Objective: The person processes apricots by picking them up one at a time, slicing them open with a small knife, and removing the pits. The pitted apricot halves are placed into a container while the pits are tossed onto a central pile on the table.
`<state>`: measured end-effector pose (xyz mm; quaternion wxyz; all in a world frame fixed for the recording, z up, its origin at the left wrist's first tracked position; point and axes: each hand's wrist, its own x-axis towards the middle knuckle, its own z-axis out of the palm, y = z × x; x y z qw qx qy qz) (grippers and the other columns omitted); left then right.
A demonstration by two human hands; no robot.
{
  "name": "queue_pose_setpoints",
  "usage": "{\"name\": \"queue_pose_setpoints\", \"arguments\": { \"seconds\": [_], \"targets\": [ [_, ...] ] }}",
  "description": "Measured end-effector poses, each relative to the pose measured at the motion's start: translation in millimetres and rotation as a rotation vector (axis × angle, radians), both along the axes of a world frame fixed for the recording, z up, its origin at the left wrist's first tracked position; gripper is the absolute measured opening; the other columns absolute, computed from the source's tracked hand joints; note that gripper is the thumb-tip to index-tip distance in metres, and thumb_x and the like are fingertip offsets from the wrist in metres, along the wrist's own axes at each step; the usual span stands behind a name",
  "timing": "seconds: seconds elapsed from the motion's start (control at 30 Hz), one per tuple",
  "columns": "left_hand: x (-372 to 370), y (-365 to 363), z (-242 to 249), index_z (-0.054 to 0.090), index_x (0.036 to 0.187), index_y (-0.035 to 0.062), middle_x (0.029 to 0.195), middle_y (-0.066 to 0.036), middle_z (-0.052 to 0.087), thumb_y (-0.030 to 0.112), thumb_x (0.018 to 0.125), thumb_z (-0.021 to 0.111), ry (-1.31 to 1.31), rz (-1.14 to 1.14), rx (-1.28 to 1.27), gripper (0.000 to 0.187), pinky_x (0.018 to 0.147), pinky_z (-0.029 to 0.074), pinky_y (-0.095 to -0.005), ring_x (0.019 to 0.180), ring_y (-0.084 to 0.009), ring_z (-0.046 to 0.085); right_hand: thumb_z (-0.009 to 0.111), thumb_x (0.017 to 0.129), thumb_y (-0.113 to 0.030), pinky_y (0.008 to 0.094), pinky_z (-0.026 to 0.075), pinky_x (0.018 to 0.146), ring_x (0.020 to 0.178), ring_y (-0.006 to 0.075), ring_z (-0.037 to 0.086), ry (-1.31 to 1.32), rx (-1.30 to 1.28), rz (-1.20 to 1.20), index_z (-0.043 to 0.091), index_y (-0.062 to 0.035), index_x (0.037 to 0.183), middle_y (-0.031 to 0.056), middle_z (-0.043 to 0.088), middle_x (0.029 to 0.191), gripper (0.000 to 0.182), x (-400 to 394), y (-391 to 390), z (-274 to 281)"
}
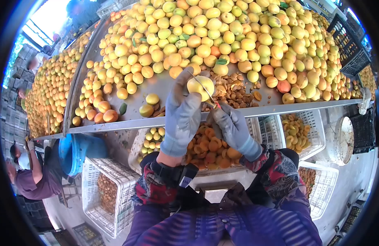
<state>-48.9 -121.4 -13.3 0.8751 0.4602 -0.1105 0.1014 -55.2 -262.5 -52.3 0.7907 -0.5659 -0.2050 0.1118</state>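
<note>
A yellow apricot (200, 88) is held up in the fingers of my left hand (182, 115), which wears a grey glove. My right hand (234, 123), gloved too, is closed on a small knife (208, 96) with a red part near its grip. The thin blade lies across the front of the apricot. Just behind the hands, a heap of brown pits (232, 88) rests on the metal table (152, 84). Below my hands, halved orange apricots (210, 149) fill a container.
Whole apricots (177, 33) are piled over the table, whose metal edge (279, 108) runs across. White crates (115, 184) stand at both sides below, beside a blue barrel (76, 151) and a white bucket (339, 139). A co-worker (33, 172) sits at the far left.
</note>
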Motion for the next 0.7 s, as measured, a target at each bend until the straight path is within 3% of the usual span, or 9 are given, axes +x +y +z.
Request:
{"name": "queue_pose_setpoints", "arguments": {
  "seconds": [0.07, 0.2, 0.27, 0.3, 0.33, 0.4, 0.5, 0.57, 0.7],
  "targets": [
    [-3, 3, -1, 0.045, 0.127, -0.0028, 0.123, -0.016, 0.055, 0.020, 0.093, 0.058, 0.143, -0.216, -0.235, 0.044, 0.095, 0.046, -0.0373, 0.110, -0.0230, 0.057, 0.042, 0.101, -0.032, 0.0174, 0.032, 0.047, 0.052, 0.0024, 0.043, 0.048, 0.001, -0.001, 0.058, -0.0017, 0.092, -0.0031, 0.050, 0.066, 0.035, 0, 0, -4],
    [-2, 9, -2, 0.043, 0.130, -0.0021, 0.120, -0.014, 0.057, 0.015, 0.087, 0.065, 0.274, -0.282, -0.307, 0.051, 0.094, 0.047, -0.0370, 0.108, -0.0224, 0.057, 0.043, 0.099, -0.017, 0.0160, 0.033, 0.055, 0.062, 0.0008, 0.037, -0.235, -0.157, -0.142, 0.050, -0.0025, 0.094, -0.0054, 0.044, 0.074, 0.017, -1, 0, -4],
    [2, 16, -7, 0.042, 0.132, -0.0011, 0.120, -0.013, 0.057, 0.015, 0.087, 0.065, 0.049, -0.148, -0.053, 0.053, 0.092, 0.048, -0.0369, 0.108, -0.0216, 0.057, 0.043, 0.099, -0.016, 0.0160, 0.033, 0.054, 0.062, 0.0009, 0.036, -0.310, -0.177, -0.151, 0.051, -0.0034, 0.093, -0.0062, 0.042, 0.072, 0.016, 0, 1, -7],
    [2, 20, -6, 0.042, 0.132, -0.0011, 0.120, -0.013, 0.057, 0.015, 0.087, 0.065, 0.054, -0.147, -0.051, 0.053, 0.092, 0.048, -0.0369, 0.108, -0.0216, 0.057, 0.044, 0.099, -0.017, 0.0165, 0.033, 0.054, 0.061, 0.0014, 0.036, -0.207, -0.009, -0.061, 0.051, -0.0035, 0.091, -0.0064, 0.042, 0.071, 0.017, 4, 4, -16],
    [3, 23, -4, 0.041, 0.133, -0.0013, 0.120, -0.012, 0.057, 0.016, 0.087, 0.066, -0.001, -0.061, 0.217, 0.055, 0.091, 0.049, -0.0366, 0.107, -0.0207, 0.057, 0.045, 0.099, -0.019, 0.0170, 0.032, 0.054, 0.061, 0.0019, 0.036, -0.106, 0.159, 0.029, 0.051, -0.0037, 0.089, -0.0066, 0.042, 0.070, 0.019, 7, 6, -20],
    [2, 22, 0, 0.040, 0.134, -0.0016, 0.121, -0.012, 0.057, 0.016, 0.087, 0.066, -0.060, 0.022, 0.485, 0.056, 0.091, 0.049, -0.0363, 0.107, -0.0199, 0.057, 0.046, 0.099, -0.020, 0.0172, 0.032, 0.053, 0.061, 0.0025, 0.036, -0.118, 0.049, 0.018, 0.051, -0.0043, 0.089, -0.0068, 0.042, 0.071, 0.020, 4, 3, -5],
    [-1, 9, 0, 0.042, 0.132, -0.0021, 0.120, -0.011, 0.057, 0.015, 0.086, 0.067, -0.052, 0.022, 0.280, 0.055, 0.090, 0.049, -0.0350, 0.106, -0.0180, 0.058, 0.048, 0.099, -0.023, 0.0180, 0.032, 0.053, 0.061, 0.0037, 0.036, -0.130, -0.039, -0.026, 0.052, -0.0044, 0.088, -0.0061, 0.042, 0.070, 0.022, 1, 2, 0],
    [-2, 3, -6, 0.045, 0.130, -0.0015, 0.121, -0.012, 0.056, 0.014, 0.086, 0.068, 0.117, -0.104, -0.150, 0.052, 0.089, 0.049, -0.0342, 0.105, -0.0166, 0.058, 0.048, 0.099, -0.024, 0.0187, 0.032, 0.052, 0.060, 0.0043, 0.036, -0.129, -0.011, -0.070, 0.052, -0.0040, 0.088, -0.0053, 0.042, 0.068, 0.023, 1, 0, 1],
    [-1, 7, -10, 0.039, 0.134, -0.0046, 0.122, -0.017, 0.056, 0.023, 0.087, 0.065, 0.254, -0.278, -0.206, 0.060, 0.098, 0.044, -0.0388, 0.111, -0.0245, 0.057, 0.048, 0.099, -0.026, 0.0207, 0.034, 0.051, 0.057, 0.0046, 0.038, -0.188, -0.234, -0.147, 0.054, 0.0005, 0.098, -0.0014, 0.043, 0.063, 0.027, 1, -2, 12]
  ]
}}
